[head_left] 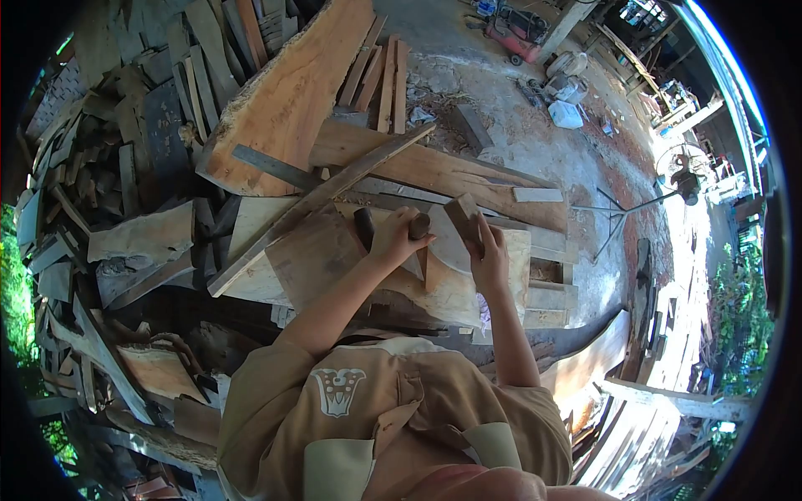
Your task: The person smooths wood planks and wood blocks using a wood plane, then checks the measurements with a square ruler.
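Note:
My left hand [396, 240] is closed around a short, dark wooden piece with a rounded end [419, 225], which pokes out past the thumb. Just left of that hand is a dark cylindrical piece [363, 227]. My right hand [490, 250] grips a brown rectangular wood block [463, 220] along its side, fingers on its right edge. Both hands are over a pale wooden board [476, 303] on the work surface, close to each other. A narrow brown wood piece [430, 269] stands out below my left hand.
A long batten [326, 204] crosses the boards diagonally. Beyond lies a large live-edge slab [288, 100], and scrap wood [79, 150] is piled at left. A fan on a stand [687, 179] is at right; a red machine [514, 35] sits on the floor far back.

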`<state>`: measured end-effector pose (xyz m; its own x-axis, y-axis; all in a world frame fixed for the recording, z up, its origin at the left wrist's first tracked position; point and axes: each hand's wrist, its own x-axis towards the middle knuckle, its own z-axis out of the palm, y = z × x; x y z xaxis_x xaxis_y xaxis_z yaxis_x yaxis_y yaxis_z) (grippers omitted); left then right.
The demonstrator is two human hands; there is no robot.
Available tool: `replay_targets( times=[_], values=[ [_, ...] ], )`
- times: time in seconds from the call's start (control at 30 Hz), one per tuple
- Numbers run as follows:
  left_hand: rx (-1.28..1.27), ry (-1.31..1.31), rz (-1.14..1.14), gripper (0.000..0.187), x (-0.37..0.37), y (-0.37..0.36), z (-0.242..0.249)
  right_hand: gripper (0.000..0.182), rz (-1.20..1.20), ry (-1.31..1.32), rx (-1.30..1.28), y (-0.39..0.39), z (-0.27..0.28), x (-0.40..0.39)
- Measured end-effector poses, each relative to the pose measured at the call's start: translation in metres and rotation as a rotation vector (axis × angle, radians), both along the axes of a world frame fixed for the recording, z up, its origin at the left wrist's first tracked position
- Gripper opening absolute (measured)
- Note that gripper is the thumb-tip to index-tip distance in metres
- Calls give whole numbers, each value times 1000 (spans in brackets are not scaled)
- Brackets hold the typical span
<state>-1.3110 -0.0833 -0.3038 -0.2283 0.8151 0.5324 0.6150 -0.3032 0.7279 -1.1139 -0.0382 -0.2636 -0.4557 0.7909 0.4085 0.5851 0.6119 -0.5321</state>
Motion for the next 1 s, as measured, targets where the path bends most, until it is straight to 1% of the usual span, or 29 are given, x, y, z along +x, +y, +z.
replay_targets(
  times=[0.03, 0.07, 0.1, 0.13, 0.17, 0.2, 0.23, 0.3, 0.33, 0.4, 0.53, 0.63, 0.7, 0.73, 0.8, 0.83, 0.9, 0.93, 1.0],
  values=[
    [-3, -1, -1, 35, 0, -2, 3, 56, -101, -100, 2, 3, -17, 7],
    [-87, -56, -49, 32, 0, -4, 9, 58, -202, -200, 6, 8, -35, 14],
    [-171, -112, -97, 29, 0, -5, 12, 58, -202, -200, 5, 13, -59, 24],
    [-171, -113, -97, 29, 1, -2, 6, 58, -294, -355, -4, 19, -85, 36],
    [-188, -180, -134, 26, 0, 1, -4, 59, -385, -510, -11, 21, -103, 45],
    [-206, -247, -169, 24, -2, 4, -11, 59, -383, -510, -10, 18, -112, 50],
    [-207, -247, -166, 24, -3, 5, -12, 59, -415, -524, -45, 13, -118, 54],
    [-149, -497, -246, 23, -7, 6, -14, 58, -445, -539, -84, 13, -128, 55],
    [-153, -498, -245, 23, -9, 8, -13, 59, -448, -550, -87, 15, -131, 54],
    [-205, -615, -201, 18, -13, 10, -11, 60, -451, -564, -91, 12, -136, 53],
    [-253, -648, -141, 17, -18, 15, -6, 61, -480, -564, -100, 19, -136, 50],
    [-219, -680, -131, 17, -15, 13, -1, 62, -485, -573, -116, 16, -137, 51],
    [-204, -697, -201, 17, -13, 15, -2, 64, -486, -578, -123, 21, -138, 52],
    [-216, -702, -197, 17, -13, 13, 0, 64, -495, -571, -111, 22, -139, 51],
    [-273, -616, -245, 15, -12, 8, 4, 64, -500, -572, -109, 19, -142, 52],
    [-279, -618, -242, 15, -10, 7, 5, 64, -503, -569, -119, 20, -141, 52],
    [-243, -658, -353, 16, -5, 5, 7, 64, -507, -565, -132, 21, -140, 51],
    [-248, -657, -353, 16, -3, 5, 6, 62, -500, -552, -112, 21, -139, 51],
    [-321, -793, -424, 15, 2, 2, 1, 60, -493, -550, -103, 20, -140, 52]
  ],
)
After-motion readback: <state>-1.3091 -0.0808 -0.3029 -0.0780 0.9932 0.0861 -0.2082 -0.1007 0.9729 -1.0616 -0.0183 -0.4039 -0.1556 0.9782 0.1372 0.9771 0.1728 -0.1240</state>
